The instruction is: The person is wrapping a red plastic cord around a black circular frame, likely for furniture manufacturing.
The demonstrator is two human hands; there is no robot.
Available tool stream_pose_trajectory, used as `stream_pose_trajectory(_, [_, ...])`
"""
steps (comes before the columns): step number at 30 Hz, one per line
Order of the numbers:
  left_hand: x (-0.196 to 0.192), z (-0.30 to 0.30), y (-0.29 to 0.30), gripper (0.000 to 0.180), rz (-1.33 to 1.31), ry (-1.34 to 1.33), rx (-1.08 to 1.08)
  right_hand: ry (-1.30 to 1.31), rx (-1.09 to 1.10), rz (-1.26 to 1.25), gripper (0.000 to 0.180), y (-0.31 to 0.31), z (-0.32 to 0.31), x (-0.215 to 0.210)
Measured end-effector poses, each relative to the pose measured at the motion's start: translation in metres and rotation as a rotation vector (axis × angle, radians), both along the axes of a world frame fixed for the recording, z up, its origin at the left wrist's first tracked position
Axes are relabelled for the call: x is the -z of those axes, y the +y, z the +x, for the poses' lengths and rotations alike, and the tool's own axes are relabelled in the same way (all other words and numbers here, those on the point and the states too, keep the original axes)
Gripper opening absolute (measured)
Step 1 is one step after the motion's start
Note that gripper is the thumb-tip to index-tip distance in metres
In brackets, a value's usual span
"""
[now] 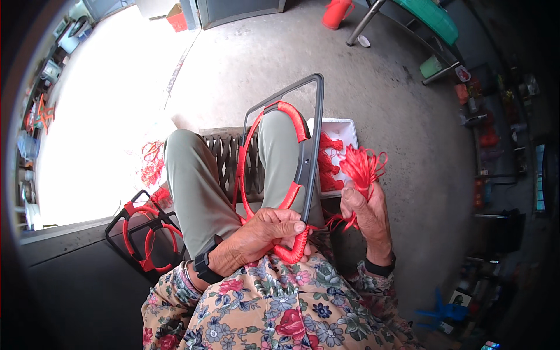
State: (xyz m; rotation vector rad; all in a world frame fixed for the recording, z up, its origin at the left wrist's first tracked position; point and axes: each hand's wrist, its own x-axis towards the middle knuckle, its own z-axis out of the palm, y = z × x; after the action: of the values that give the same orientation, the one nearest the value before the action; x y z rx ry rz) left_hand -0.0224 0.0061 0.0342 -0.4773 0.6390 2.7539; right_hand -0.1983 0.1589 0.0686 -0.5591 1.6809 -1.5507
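A black frame (319, 116) with rounded corners stands tilted across my lap, an inner ring on it partly wrapped in red. Tight coils of red cord (286, 254) cover its near corner. My left hand (269, 231) is closed around the frame just beside those coils, thumb on top. Off to the right, my right hand (369, 217) is closed around a looped bundle of red cord (363, 164), thumb pressed against it. A loose red strand runs from near the wrapped corner toward the right hand.
Beyond my right knee a white box (349, 133) holds more red cord bundles. Two similar frames (129, 248) lie on a dark surface at left, near a heap of red cord (153, 164). A slatted metal rack (228, 156) stands before my knees. Farther off are a red jug (334, 14) and a green table (429, 18).
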Motion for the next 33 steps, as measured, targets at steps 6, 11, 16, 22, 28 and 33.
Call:
stream_pose_trajectory(6, [-0.014, -0.002, -0.004, 0.018, -0.249, -0.068, -0.095, 0.890, -0.320, 0.081, 0.028, -0.046, -0.013, -0.044])
stream_pose_trajectory(11, [-0.016, 0.001, -0.009, 0.028, -0.480, -0.079, -0.164, 1.303, -0.563, 0.008, 0.033, -0.071, -0.015, -0.048])
stream_pose_trajectory(16, [-0.009, -0.002, -0.024, 0.014, -0.752, -0.072, -0.747, 1.451, -0.544, 0.029, 0.033, -0.077, -0.016, -0.042])
stream_pose_trajectory(22, [-0.026, -0.028, -0.021, 0.037, -1.215, 0.051, -0.575, 1.472, -0.602, -0.019, 0.039, -0.074, -0.028, -0.044])
stream_pose_trajectory(28, [-0.030, -0.049, -0.014, 0.038, -1.738, 0.278, -0.564, 1.347, -0.644, 0.124, 0.044, -0.068, -0.025, -0.052])
stream_pose_trajectory(33, [-0.028, -0.047, -0.001, 0.029, -1.430, 0.138, -0.479, 1.361, -0.431, -0.001, 0.041, -0.062, -0.033, -0.048])
